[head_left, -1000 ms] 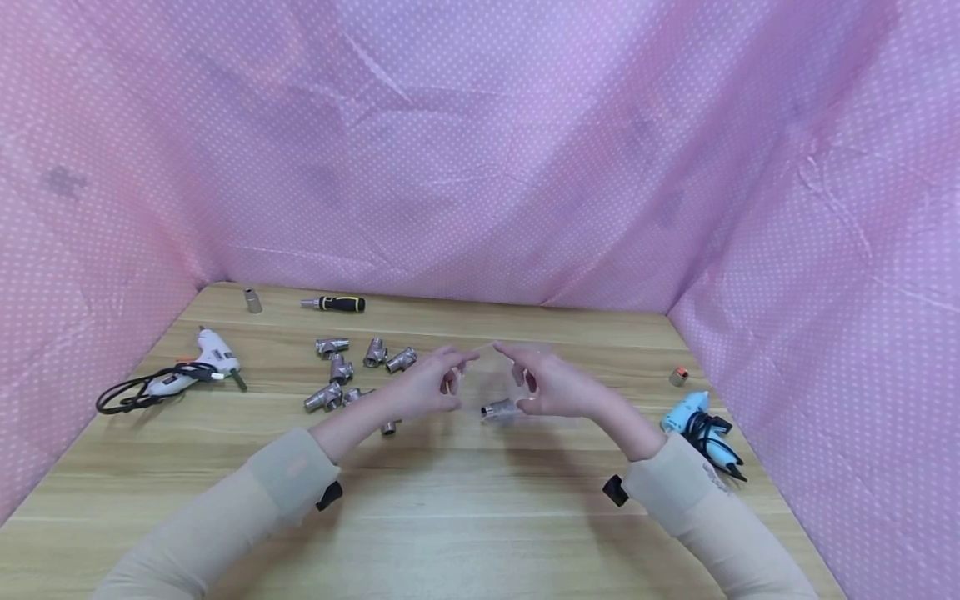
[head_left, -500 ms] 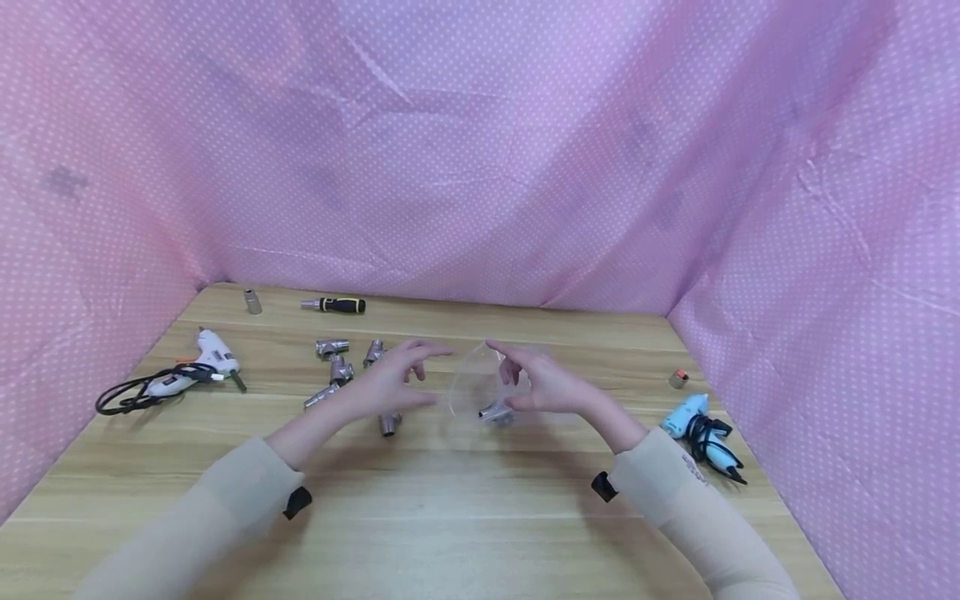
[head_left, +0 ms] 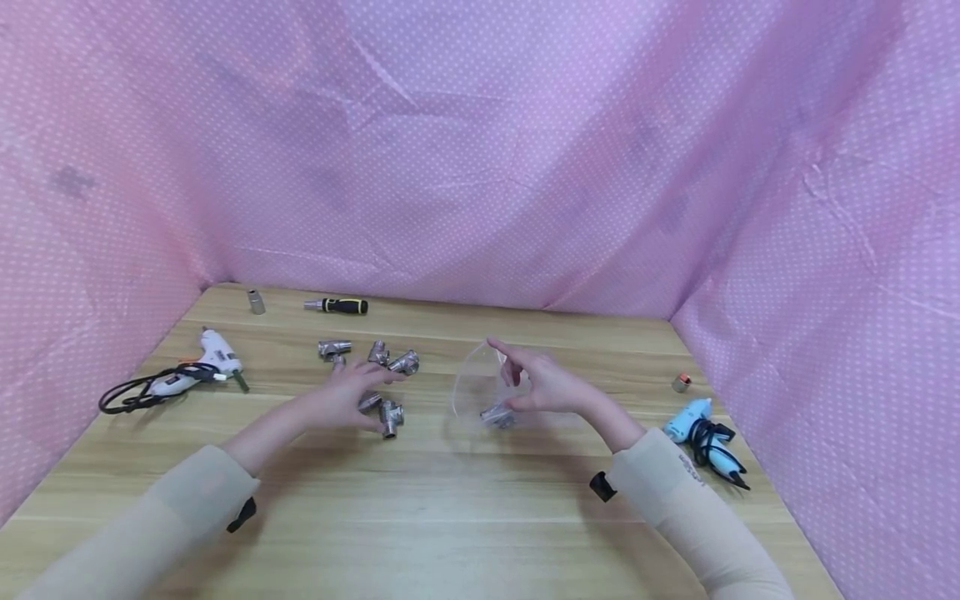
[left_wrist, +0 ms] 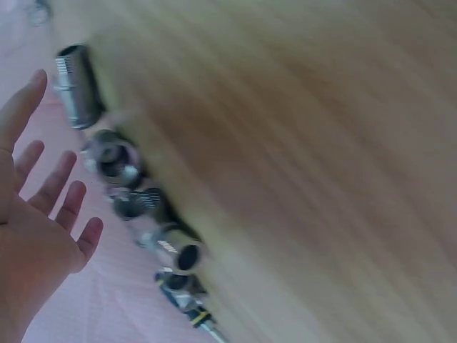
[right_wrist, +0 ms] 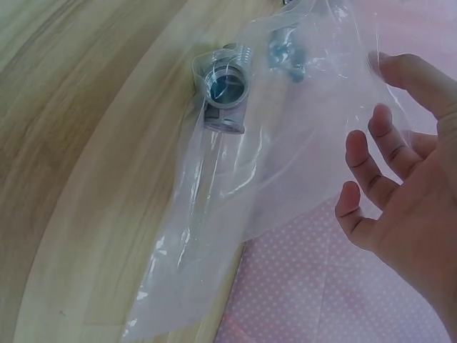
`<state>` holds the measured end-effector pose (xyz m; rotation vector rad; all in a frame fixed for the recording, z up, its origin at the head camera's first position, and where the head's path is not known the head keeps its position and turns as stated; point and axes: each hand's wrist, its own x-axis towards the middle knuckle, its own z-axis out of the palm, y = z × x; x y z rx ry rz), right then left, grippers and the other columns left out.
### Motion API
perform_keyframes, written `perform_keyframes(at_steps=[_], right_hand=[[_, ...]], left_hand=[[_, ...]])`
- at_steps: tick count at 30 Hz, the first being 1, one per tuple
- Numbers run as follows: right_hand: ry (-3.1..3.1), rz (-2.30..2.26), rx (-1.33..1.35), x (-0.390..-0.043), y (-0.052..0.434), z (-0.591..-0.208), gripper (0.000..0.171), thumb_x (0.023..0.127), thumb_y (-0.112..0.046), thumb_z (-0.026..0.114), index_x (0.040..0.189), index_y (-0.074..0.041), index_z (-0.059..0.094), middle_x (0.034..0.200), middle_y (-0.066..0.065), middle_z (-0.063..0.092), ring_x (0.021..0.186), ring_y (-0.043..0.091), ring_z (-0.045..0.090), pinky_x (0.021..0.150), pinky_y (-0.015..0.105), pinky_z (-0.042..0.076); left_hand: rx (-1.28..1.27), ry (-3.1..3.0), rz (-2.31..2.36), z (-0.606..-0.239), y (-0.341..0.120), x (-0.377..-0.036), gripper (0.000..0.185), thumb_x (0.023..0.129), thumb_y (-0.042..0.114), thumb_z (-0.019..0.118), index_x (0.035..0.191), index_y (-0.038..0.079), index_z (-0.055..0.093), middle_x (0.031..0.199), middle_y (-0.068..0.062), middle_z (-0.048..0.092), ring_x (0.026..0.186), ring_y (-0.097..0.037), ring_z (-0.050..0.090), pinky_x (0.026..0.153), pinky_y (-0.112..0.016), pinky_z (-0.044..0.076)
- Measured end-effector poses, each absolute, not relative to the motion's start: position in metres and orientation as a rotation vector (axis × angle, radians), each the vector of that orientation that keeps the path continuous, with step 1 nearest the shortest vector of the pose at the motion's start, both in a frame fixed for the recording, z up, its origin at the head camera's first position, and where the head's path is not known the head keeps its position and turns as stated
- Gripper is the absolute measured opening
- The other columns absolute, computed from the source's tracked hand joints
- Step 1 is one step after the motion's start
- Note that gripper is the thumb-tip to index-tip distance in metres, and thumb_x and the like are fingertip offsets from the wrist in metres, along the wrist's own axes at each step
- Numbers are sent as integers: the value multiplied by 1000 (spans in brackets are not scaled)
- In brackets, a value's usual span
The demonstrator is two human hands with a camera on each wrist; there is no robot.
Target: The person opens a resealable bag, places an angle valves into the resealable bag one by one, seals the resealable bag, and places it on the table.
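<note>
Metal fittings (head_left: 391, 417) lie on the counter (head_left: 450, 533) near the left hand (head_left: 341, 400), its fingers apart, while the right hand (head_left: 546, 386), also with fingers apart, touches a clear plastic bag (right_wrist: 257, 164).

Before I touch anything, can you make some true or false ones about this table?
1. A metal fitting is inside the clear bag. True.
2. The left grip holds the screwdriver. False: it is near loose fittings; the screwdriver lies toward the back of the table.
3. The right grip is at the clear bag. True.
4. The white glue gun lies on the right. False: it lies left; the blue glue gun lies right.
</note>
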<state>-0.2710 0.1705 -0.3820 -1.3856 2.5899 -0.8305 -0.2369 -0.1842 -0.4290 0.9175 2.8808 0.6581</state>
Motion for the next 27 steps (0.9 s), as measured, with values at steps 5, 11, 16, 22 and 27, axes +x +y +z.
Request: perform_keyframes(at_steps=[5, 11, 16, 22, 27], right_hand=[[2578, -837, -1401, -273, 171, -384, 94, 72, -5, 78, 148, 1, 22, 83, 5, 58, 80, 15, 56, 84, 33, 51], [2555, -854, -1380, -273, 172, -384, 94, 73, -4, 77, 148, 0, 20, 84, 4, 59, 82, 15, 57, 85, 31, 51], [2553, -854, -1352, -274, 173, -384, 95, 73, -4, 76, 149, -1, 19, 85, 2, 59, 83, 12, 57, 86, 33, 51], [2572, -832, -1335, -275, 173, -384, 96, 74, -7, 77, 149, -2, 18, 84, 2, 59, 82, 12, 56, 84, 33, 49], [2578, -824, -1302, -275, 172, -382, 95, 74, -7, 77, 149, -3, 19, 83, 3, 58, 82, 15, 55, 88, 38, 48]], left_hand=[[970, 2849, 601, -440, -189, -236, 72, 67, 48, 79, 127, 16, 57, 134, -10, 53, 127, -40, 37, 105, -71, 8], [989, 2916, 517, -446, -178, -232, 66, 68, 53, 76, 118, 13, 62, 123, -6, 61, 119, -32, 47, 103, -60, 24], [977, 2952, 555, -443, -171, -232, 57, 68, 40, 79, 115, 12, 64, 117, -3, 63, 114, -26, 51, 103, -54, 25], [1001, 2969, 676, -429, -167, -237, 55, 69, 35, 80, 117, 13, 64, 114, 1, 65, 107, -22, 54, 99, -49, 29], [1057, 2973, 760, -412, -160, -238, 51, 71, 32, 80, 117, 15, 64, 116, 0, 64, 108, -22, 57, 98, -52, 36]])
